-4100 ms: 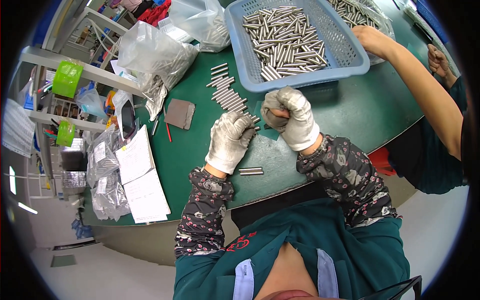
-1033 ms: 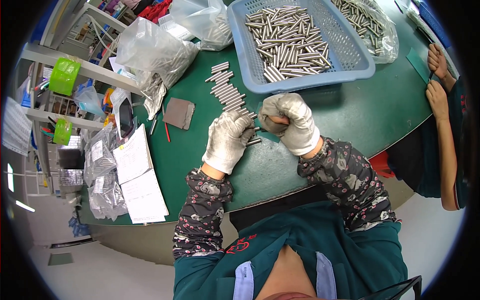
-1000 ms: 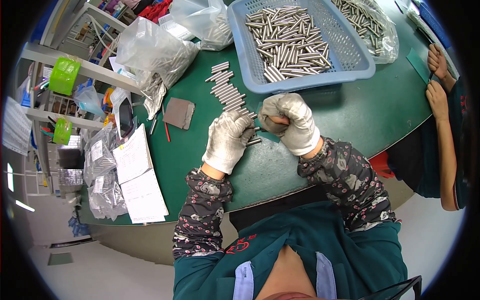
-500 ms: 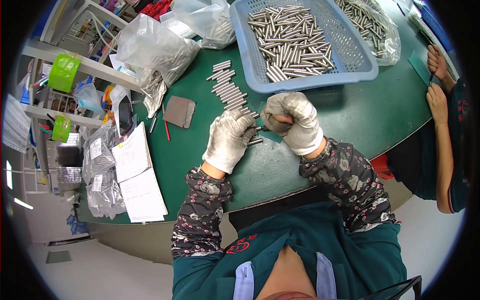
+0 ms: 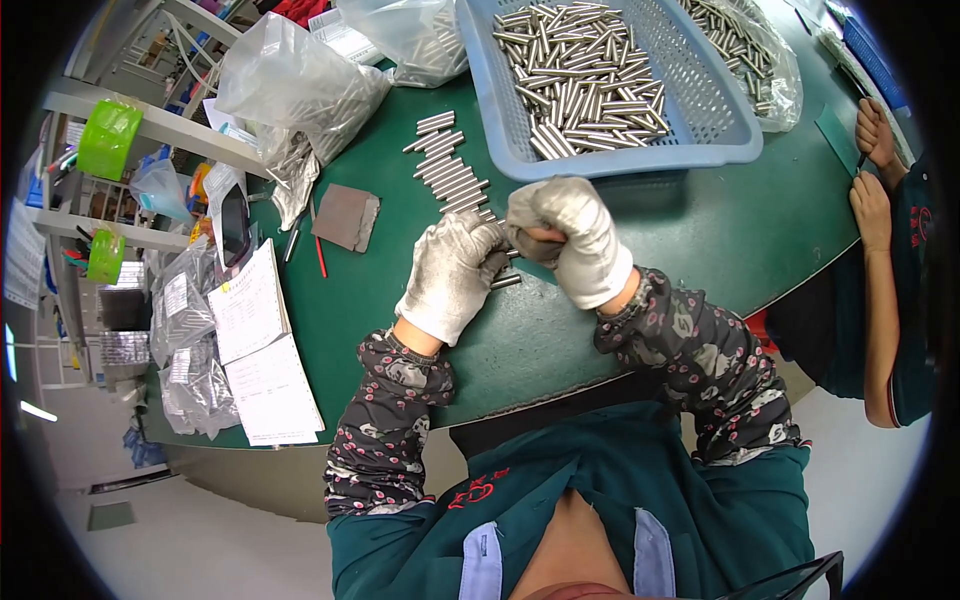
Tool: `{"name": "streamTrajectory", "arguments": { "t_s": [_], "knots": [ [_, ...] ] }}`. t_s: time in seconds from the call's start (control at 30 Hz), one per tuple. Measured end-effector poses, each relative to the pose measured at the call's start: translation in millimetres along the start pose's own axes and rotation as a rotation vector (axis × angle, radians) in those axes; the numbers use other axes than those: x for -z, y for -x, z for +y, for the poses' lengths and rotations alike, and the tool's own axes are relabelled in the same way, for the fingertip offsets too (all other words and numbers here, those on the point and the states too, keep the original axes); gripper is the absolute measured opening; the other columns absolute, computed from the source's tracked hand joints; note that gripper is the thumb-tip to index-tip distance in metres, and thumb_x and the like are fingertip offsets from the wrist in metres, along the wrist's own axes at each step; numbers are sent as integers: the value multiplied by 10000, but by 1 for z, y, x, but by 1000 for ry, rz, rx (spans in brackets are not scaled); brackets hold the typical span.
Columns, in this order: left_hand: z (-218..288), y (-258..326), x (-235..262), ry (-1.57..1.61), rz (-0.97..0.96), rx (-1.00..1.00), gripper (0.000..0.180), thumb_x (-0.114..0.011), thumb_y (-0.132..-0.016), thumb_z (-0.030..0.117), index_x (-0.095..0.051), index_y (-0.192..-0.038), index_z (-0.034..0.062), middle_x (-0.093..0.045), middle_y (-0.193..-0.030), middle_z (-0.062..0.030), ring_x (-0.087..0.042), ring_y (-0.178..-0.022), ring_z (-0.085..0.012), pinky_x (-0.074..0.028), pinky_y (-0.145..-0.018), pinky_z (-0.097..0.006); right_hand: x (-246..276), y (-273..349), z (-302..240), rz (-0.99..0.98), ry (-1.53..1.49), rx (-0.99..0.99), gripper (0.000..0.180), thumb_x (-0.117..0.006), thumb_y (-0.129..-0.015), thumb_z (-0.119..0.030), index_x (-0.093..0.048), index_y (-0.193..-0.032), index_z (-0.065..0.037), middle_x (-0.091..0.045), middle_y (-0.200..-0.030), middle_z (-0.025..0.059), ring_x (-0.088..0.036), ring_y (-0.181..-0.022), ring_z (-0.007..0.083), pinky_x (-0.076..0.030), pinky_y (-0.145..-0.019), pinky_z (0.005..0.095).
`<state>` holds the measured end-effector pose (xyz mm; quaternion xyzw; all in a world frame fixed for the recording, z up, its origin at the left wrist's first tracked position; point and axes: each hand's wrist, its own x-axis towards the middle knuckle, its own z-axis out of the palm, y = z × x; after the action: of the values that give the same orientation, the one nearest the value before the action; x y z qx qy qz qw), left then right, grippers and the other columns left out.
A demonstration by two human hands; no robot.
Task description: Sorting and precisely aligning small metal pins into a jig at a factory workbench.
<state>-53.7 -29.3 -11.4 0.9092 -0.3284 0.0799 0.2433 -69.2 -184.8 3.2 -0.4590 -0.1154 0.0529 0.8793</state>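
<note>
My left hand [image 5: 450, 272], in a greyish-white glove, is curled over the near end of a row of steel pins [image 5: 452, 180] on the green table. Short pin ends [image 5: 507, 282] show beside its fingertips; whatever lies within its grip is hidden. Close on its right, my right hand [image 5: 568, 240] is closed, also gloved, with a bare fingertip showing through. What it grips, if anything, cannot be made out. Beyond my hands, a blue plastic basket [image 5: 625, 165] holds a heap of loose steel pins [image 5: 585, 80].
Bags of pins [image 5: 300, 85] stand at the far left, with another bag [image 5: 750, 70] right of the basket. A brown square sheet [image 5: 346, 217], a red stick [image 5: 319, 245] and an open notebook [image 5: 262, 345] lie left. At the right edge are a co-worker's hands [image 5: 873, 185].
My right hand has moved left, narrowing the space between it and my left hand. The dark-tipped piece seen between them earlier is now mostly hidden. The view has shifted slightly.
</note>
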Motion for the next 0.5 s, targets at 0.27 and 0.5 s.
{"name": "streamTrajectory", "arguments": {
  "t_s": [0.27,0.5],
  "knots": [
    [4,6,0,-14,72,-33,184,-671,-639,96,-600,-808,99,-562,-789,-44,-534,-782,-254,-435,-676,-369,16,3,7,23,-167,88,484,-443,-807,-456,-270,-496,-127,-208,-469,-32,-210,-431,95,-210,-454,236],
    [3,6,-2,6,83,-30,188,-683,-629,88,-605,-799,99,-564,-776,-39,-539,-765,-251,-439,-664,-365,18,2,8,24,-198,145,490,-429,-823,-459,-286,-491,-128,-211,-456,-32,-208,-418,108,-212,-448,241]
  ]
}}
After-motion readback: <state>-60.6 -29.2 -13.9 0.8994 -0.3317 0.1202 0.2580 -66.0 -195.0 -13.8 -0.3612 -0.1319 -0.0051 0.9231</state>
